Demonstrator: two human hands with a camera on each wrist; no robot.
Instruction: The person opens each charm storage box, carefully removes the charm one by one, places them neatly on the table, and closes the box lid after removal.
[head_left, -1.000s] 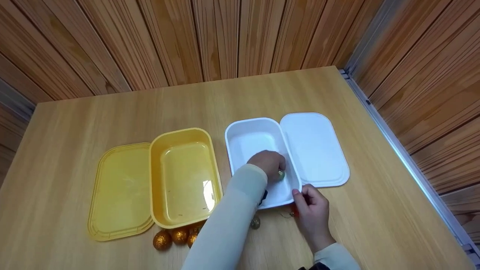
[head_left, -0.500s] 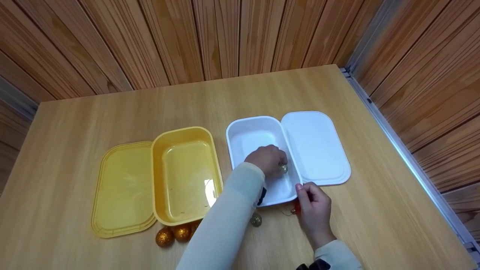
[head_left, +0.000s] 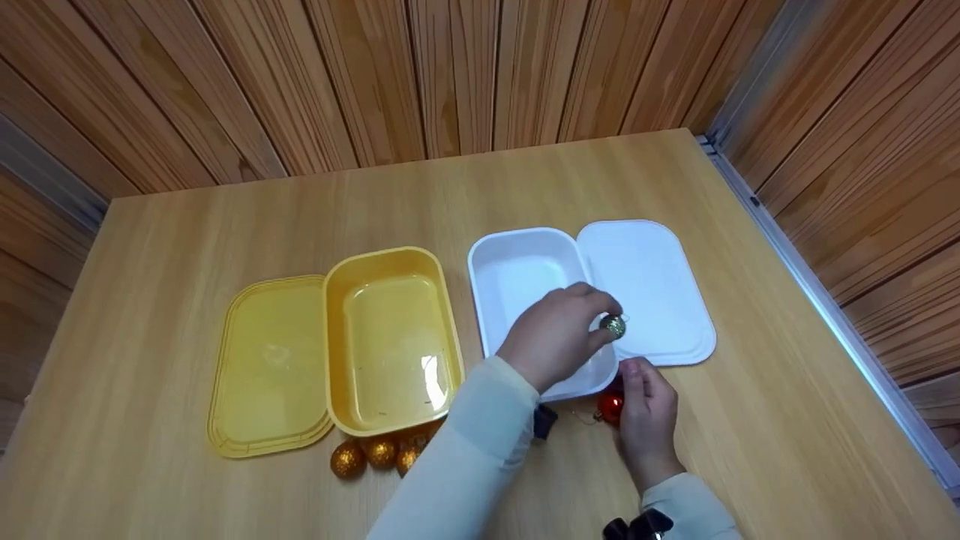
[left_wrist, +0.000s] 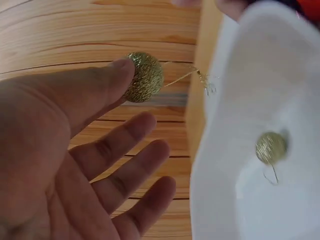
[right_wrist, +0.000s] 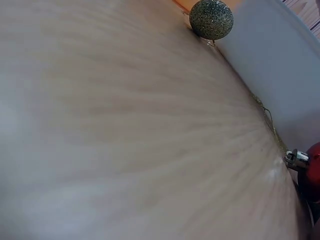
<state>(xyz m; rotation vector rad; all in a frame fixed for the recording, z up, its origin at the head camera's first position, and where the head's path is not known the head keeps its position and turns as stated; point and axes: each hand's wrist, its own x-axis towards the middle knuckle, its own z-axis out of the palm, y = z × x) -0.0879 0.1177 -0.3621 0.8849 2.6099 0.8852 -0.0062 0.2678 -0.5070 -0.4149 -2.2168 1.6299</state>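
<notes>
My left hand (head_left: 559, 334) is raised over the right side of the white container (head_left: 517, 259). It pinches a gold glitter bauble (left_wrist: 144, 77) between thumb and index finger, a thin gold string trailing from it; the other fingers are spread. Another gold bauble (left_wrist: 271, 147) with a string lies inside the container, hidden by the hand in the head view. At the container's near right corner, my right hand (head_left: 651, 416) grips the rim. Beside that hand a shiny red bauble (head_left: 610, 407) rests on the table.
A yellow container (head_left: 394, 337) stands to the left, next to its yellow lid (head_left: 270, 367). Several orange baubles (head_left: 349, 460) lie before it. The white lid (head_left: 649, 292) lies right of the white container. A gold bauble (right_wrist: 211, 19) sits at that container's outer wall.
My left hand has risen from inside the white container and moved right, carrying the gold bauble up to the lid side. The right hand stays at the corner. The view has shifted slightly.
</notes>
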